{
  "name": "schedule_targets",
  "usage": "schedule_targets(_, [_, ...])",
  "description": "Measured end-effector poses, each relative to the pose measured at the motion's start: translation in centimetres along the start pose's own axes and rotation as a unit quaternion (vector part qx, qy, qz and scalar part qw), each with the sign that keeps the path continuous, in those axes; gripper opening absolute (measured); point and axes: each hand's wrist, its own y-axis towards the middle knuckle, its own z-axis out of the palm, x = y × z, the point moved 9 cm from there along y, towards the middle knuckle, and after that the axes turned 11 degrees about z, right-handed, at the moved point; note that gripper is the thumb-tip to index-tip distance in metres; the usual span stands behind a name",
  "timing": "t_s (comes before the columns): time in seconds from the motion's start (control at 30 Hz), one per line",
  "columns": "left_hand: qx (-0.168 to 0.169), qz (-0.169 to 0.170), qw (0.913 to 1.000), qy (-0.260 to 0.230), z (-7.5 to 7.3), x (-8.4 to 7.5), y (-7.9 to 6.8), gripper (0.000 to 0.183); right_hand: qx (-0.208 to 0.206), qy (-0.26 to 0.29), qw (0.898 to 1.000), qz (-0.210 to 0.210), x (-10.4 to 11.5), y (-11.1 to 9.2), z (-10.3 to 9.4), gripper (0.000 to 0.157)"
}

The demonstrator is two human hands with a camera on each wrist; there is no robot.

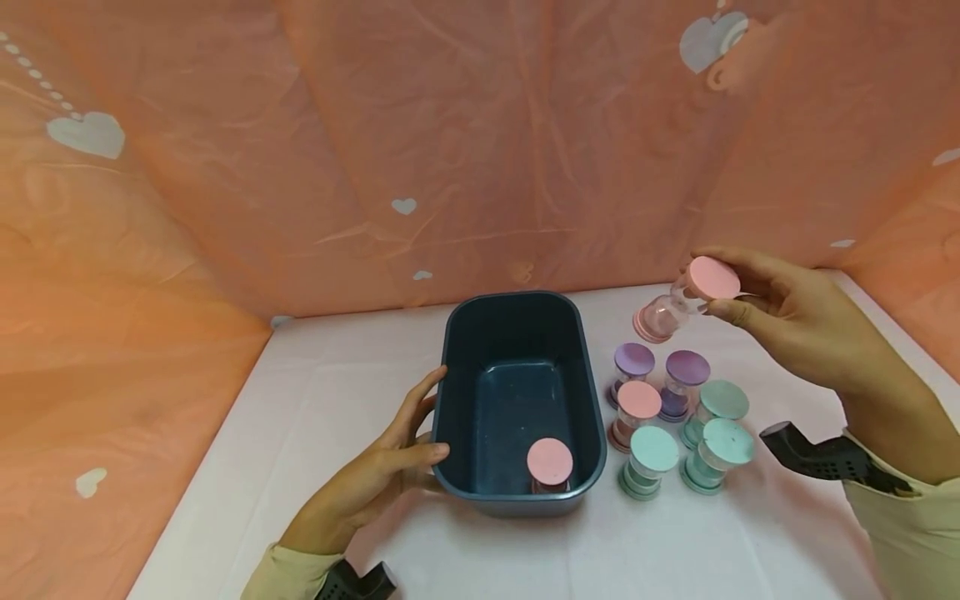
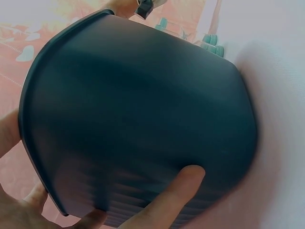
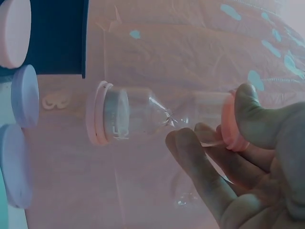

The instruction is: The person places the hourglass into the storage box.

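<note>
Pink-capped and clear-walled, a narrow-waisted hourglass (image 1: 673,305) tilts between the curled thumb and fingers of the right hand (image 1: 810,321), at two o'clock from a smooth, round-cornered blue bin (image 1: 517,408). The left hand (image 1: 375,479), fingers extended, touches its wall at eight o'clock. Inside, at five, sits a flat-topped pink hourglass (image 1: 550,461). Disc-capped purple, pink and mint timers (image 1: 674,403) cluster at three; creased orange sheeting (image 1: 480,150) rises at twelve.
</note>
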Motion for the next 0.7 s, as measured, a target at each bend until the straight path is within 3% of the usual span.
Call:
schedule_targets(0.17, [0.003, 0.003, 1.0000, 0.000, 0.1, 0.0, 0.1, 0.081, -0.005, 0.004, 1.000, -0.009, 0.4, -0.3, 0.0, 0.057])
schedule_targets(0.43, [-0.001, 0.006, 1.0000, 0.006, 0.1, -0.1, 0.1, 0.081, 0.019, 0.062, 0.991, -0.119, 3.5, -1.5, 0.7, 0.059])
schedule_targets(0.7, [-0.001, 0.009, 0.9999, 0.011, 0.0, -0.1, 0.0, 0.079, 0.023, 0.066, 0.978, -0.198, 5.4, -2.5, 1.8, 0.062])
